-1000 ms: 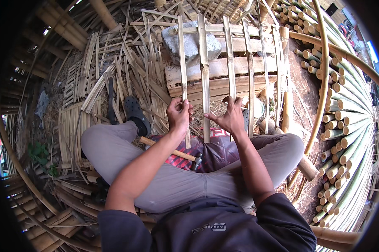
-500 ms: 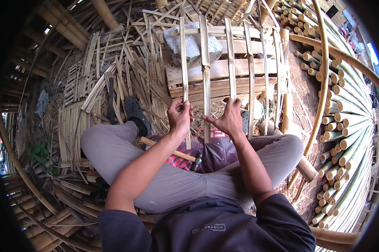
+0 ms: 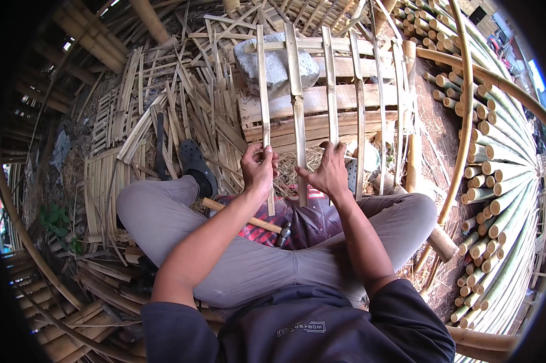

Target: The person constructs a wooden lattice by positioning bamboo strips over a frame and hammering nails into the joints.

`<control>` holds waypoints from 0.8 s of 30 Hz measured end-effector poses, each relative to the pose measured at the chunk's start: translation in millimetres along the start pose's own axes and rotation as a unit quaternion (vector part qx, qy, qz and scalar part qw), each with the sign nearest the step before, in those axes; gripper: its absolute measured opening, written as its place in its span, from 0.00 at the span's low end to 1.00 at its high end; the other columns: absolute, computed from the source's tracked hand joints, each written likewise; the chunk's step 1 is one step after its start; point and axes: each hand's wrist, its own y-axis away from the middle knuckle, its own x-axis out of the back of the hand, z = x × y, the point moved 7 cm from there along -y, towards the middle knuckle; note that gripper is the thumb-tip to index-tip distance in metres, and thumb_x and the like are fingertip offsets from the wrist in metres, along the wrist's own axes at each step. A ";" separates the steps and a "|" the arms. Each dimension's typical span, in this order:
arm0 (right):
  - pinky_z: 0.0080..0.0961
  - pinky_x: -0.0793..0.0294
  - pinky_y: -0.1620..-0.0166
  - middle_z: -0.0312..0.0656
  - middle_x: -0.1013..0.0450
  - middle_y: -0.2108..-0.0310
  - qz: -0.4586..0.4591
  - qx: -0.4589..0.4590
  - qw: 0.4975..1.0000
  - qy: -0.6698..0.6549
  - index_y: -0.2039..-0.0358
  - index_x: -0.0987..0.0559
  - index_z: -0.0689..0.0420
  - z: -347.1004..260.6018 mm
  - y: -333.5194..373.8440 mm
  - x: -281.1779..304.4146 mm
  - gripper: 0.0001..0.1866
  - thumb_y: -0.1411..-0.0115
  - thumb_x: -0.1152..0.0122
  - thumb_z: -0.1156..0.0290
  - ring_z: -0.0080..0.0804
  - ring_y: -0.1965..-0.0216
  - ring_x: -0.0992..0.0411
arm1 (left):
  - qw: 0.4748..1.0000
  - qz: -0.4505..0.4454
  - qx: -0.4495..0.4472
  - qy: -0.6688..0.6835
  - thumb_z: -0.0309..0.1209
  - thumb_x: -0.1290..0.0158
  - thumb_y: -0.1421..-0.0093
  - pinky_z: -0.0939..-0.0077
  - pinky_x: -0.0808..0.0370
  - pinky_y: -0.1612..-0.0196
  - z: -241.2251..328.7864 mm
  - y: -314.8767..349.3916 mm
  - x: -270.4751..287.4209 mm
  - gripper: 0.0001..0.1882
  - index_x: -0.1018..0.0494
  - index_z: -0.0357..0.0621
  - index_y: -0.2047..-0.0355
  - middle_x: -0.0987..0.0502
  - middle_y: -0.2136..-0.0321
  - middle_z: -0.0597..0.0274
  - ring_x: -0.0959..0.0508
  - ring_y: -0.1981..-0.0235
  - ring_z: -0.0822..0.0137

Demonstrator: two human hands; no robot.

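Several pale bamboo strips run side by side toward me, their far parts lying across a crosswise strip. Pinched between the thumb and fingers of my left hand (image 3: 260, 169) is the leftmost strip (image 3: 263, 91). My right hand (image 3: 328, 172) has its fingers curled at the third strip (image 3: 330, 91). Its thumb stretches left and touches the near part of the second strip (image 3: 295, 78), which tilts slightly. Both hands partly hide the strips they touch. A wooden-handled hammer (image 3: 249, 216) rests across my lap below the left hand.
A grey stone block (image 3: 273, 69) sits on the far left of a slatted wooden stand (image 3: 321, 100). Loose bamboo slats (image 3: 176, 97) cover the ground at left. Stacked green bamboo poles (image 3: 497, 169) line the right side. A dark clog (image 3: 197, 166) is on my left foot.
The near end of the second bamboo strip has shifted a little to the right, and my right thumb now touches it. My left hand stays on the leftmost strip.
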 end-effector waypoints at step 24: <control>0.46 0.31 0.48 0.64 0.42 0.54 0.065 0.050 0.996 0.021 0.49 0.35 0.69 9.2 -2.5 -6.7 0.50 0.57 0.30 0.37 0.63 0.53 0.35 | 1.000 -0.012 0.000 0.009 0.31 0.48 0.35 0.81 0.30 0.85 -3.4 -2.4 -1.0 0.08 0.33 0.43 0.60 0.24 0.75 0.62 0.27 0.81 0.76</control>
